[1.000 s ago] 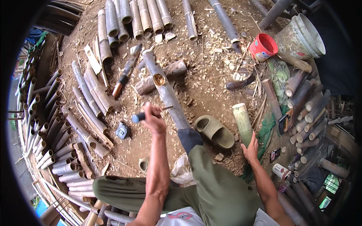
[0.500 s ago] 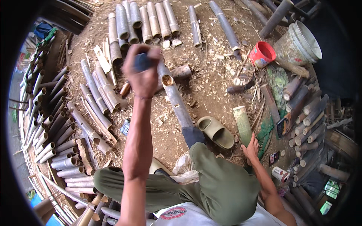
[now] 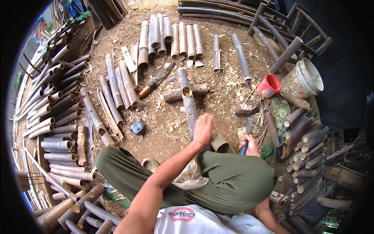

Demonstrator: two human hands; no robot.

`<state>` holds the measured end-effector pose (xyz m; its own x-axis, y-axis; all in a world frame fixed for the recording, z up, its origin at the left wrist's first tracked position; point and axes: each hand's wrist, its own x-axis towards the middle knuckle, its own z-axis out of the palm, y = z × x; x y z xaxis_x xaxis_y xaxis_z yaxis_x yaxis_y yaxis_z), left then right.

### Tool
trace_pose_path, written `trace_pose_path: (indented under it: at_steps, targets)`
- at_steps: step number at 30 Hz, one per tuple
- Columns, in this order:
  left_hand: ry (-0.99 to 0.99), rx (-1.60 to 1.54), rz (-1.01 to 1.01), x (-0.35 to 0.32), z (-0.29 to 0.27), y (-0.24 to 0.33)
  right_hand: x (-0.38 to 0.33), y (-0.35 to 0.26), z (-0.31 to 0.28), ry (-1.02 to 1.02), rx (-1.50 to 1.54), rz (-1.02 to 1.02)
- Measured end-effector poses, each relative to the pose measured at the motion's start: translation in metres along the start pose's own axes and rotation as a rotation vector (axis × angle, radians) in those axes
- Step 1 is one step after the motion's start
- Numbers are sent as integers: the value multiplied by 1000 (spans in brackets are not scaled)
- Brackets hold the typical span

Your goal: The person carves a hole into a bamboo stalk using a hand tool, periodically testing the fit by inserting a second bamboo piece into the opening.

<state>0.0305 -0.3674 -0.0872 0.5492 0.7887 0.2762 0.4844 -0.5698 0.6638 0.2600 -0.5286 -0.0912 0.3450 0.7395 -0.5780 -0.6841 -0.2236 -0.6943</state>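
A grey bamboo pole (image 3: 190,105) with cut holes rests across a short bamboo log (image 3: 173,96), running toward my legs. My left hand (image 3: 204,128) is over or beside the pole's near part; motion smears its fingers, and any contact is unclear. By my right knee, my right hand (image 3: 252,145) is closed around a chisel (image 3: 244,148) with a blue handle, its grey blade upward. Just behind that hand shows the pale end of a short green bamboo piece (image 3: 241,134), mostly hidden. An olive clog (image 3: 221,144) lies between my hands, partly covered by my knee.
A blue-grey tape measure (image 3: 137,127) and a wooden-handled knife (image 3: 156,80) lie on the chip-strewn ground. Cut bamboo (image 3: 187,41) lines the far side, with more stacked left and right. A red pot (image 3: 269,86), whitish bucket (image 3: 302,80) and handsaw (image 3: 286,147) stand or lie at right.
My left hand has come down from high over the pole to its near part, without the dark blue thing it held. My right hand has left the green bamboo piece and holds the chisel.
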Motion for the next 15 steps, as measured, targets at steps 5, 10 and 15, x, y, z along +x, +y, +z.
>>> trace_pose_path:
  at_steps: [5,10,15]
  targets:
    - [-163,-32,-1224,-10,11,-87,-79,31,-78,336,-691,-53]
    - [-308,-240,-1067,-33,35,-114,-122,59,-96,444,-1021,-78]
    - [-378,-752,-1122,-54,36,-142,-119,67,-93,413,-1091,-124]
